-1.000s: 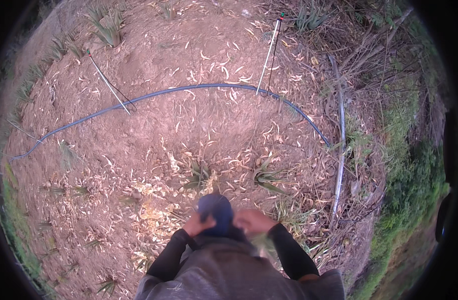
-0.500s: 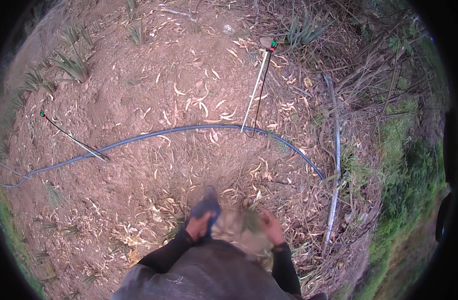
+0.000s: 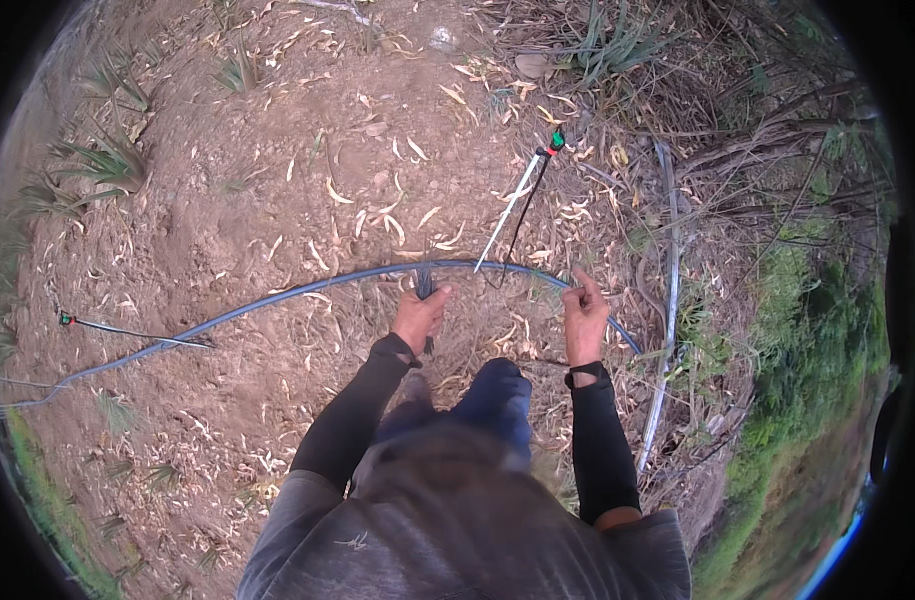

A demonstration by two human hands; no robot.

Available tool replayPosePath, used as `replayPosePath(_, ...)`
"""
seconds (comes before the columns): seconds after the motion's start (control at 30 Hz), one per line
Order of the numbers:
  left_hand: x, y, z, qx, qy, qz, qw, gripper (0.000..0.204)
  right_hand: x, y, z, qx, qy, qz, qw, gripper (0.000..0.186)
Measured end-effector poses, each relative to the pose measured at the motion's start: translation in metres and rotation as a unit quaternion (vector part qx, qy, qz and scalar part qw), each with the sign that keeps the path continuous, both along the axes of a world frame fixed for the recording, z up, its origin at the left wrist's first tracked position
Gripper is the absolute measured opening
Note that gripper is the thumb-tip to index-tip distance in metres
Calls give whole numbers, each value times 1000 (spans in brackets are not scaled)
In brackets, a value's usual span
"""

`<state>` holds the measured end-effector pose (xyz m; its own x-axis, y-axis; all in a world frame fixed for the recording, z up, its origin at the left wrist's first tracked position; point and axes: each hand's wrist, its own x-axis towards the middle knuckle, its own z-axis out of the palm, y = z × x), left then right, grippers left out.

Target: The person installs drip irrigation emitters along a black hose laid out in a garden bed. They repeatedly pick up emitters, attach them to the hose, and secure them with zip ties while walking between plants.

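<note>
A bundle of thin dark strips (image 3: 424, 281) is gripped in my left hand (image 3: 417, 318), its ends sticking out above and below the fist. Its top end overlaps the blue-grey hose (image 3: 347, 276) that curves across the ground. My right hand (image 3: 584, 322) is over the hose farther right, index finger stretched forward and the other fingers partly curled. Nothing shows in it, and I cannot tell whether it touches the hose. Between and beyond my hands, a white sprinkler stake (image 3: 507, 212) with a green-and-red head and thin black tube stands by the hose.
Another sprinkler stake (image 3: 142, 334) leans low over the hose at left. A long pale pipe (image 3: 669, 300) lies at right, before dry branches (image 3: 777, 150) and green growth. Spiky plants (image 3: 112, 165) grow at the far left. Dry leaves litter the brown soil.
Both hands have moved forward from near my body to the hose, arms now extended. The bundle now shows clearly in my left hand. My view has shifted, and both legs show bent below me.
</note>
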<state>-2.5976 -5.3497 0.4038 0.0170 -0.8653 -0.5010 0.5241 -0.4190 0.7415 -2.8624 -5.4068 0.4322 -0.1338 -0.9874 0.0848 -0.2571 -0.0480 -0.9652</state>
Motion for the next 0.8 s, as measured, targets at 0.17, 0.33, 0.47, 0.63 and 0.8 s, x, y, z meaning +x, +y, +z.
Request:
replayPosePath(0.17, 4, -69, 11, -62, -75, 29, 995, 21, 28, -101, -18, -1, 6, 6, 1000, 40)
replayPosePath(0.33, -4, -144, 26, -195, -299, 75, 931, 19, 43, -160, -26, -31, -26, 76, 996, 35)
replayPosePath(0.47, -6, -205, 58, -249, -520, -4, 817, 25, 55, -170, -13, -27, -10, 159, 987, 31)
replayPosePath(0.63, -24, -248, 109, -207, -725, -210, 622, 28, 51, -179, -9, -21, 5, 217, 976, 27)
replayPosePath(0.8, -15, -250, 89, -202, -751, -230, 585, 25, 47, -184, -9, -21, 23, 236, 971, 26)
